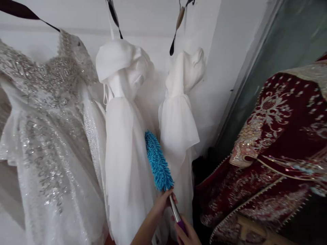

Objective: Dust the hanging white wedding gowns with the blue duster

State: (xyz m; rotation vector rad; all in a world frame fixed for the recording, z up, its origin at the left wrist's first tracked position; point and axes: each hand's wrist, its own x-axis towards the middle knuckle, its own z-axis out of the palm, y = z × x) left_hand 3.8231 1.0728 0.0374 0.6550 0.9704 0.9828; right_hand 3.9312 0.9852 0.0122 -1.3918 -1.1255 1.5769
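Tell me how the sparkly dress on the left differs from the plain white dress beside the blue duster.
The sparkly dress is covered in silver beads and sequins; the plain white dress has none. The sparkly dress spreads into a wide skirt, while the plain white dress hangs narrow and straight. The blue duster, held by both hands, lies against the plain white dress, not the sparkly dress. Both are white and hang against the wall.

head cam | looks forward, slightly up | close to hanging white dresses | single view, nothing shared
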